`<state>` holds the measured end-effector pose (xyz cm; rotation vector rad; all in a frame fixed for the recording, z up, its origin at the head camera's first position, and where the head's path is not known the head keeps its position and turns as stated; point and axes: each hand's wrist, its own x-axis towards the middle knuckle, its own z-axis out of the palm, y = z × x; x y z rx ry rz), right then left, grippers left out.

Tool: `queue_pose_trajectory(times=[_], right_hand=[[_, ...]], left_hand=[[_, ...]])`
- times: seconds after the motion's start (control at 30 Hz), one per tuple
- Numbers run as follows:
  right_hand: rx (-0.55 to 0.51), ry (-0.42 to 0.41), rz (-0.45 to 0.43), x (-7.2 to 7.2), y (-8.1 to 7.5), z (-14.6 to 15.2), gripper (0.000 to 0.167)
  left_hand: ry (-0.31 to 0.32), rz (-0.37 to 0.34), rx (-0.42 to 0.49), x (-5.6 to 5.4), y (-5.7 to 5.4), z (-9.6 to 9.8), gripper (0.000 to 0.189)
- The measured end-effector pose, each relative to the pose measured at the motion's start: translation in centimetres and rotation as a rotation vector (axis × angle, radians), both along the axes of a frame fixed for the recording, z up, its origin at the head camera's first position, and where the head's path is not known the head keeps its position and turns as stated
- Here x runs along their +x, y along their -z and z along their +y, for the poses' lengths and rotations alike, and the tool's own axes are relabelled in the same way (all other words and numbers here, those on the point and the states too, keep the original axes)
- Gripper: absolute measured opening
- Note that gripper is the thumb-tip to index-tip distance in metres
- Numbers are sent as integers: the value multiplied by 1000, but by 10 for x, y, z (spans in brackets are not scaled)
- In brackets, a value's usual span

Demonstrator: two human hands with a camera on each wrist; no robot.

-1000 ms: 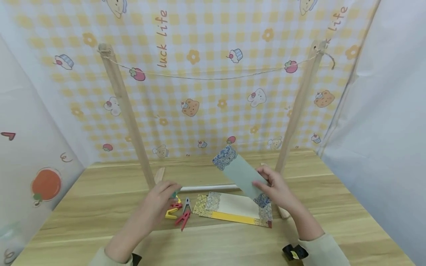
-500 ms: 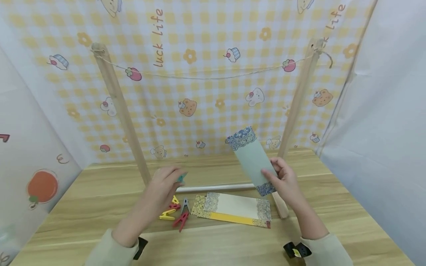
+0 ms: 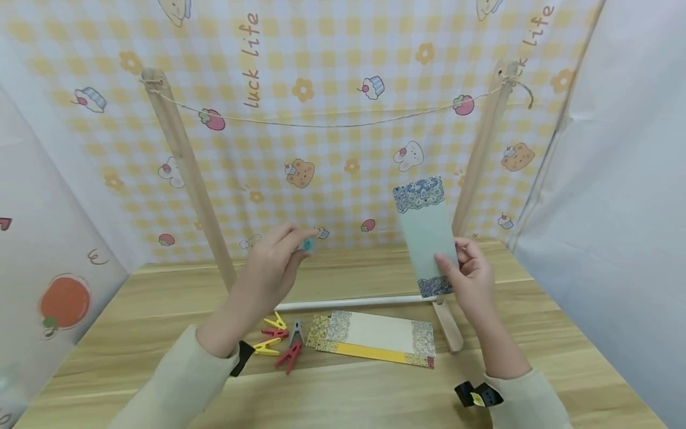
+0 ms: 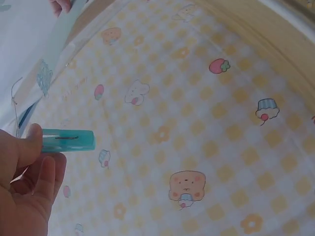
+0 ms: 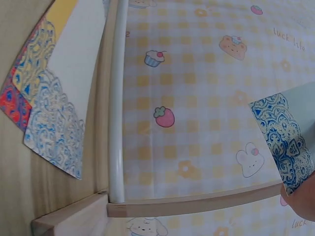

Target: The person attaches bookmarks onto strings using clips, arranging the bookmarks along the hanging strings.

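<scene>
My right hand pinches a pale green card by its lower right edge, holding it nearly upright in front of the right post. Blue lace patterns cover both ends of the card; its lower end shows in the right wrist view. Between the thumb and fingers of my left hand is a teal clothespin, raised above the table to the left of the card. Higher up, a thin string sags between two wooden posts.
Several yellow, red and grey clothespins lie on the table. Beside them is a stack of lace-ended cards, cream on top of yellow, with a red corner showing. A white rod joins the posts low down.
My right hand has lifted the green card up and to the right, turning it more upright. My left hand has risen from near the clothespins with the teal one.
</scene>
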<state>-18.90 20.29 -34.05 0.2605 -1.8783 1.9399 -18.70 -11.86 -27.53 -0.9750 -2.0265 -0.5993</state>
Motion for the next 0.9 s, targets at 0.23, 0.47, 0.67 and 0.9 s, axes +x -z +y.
queue_pose_trajectory(times=[0.23, 0.47, 0.67, 0.9], right_hand=[[-43, 49, 17, -2, -11, 1, 24], [-101, 94, 3, -3, -19, 2, 24], [-149, 106, 14, -6, -25, 1, 22], [-191, 121, 59, -9, -32, 2, 23]], left_hand=[[-9, 4, 68, -11, -24, 7, 28], [39, 17, 106, -16, -49, 17, 23], [81, 37, 159, -20, -65, 28, 22], [129, 88, 240, -18, -84, 39, 22]])
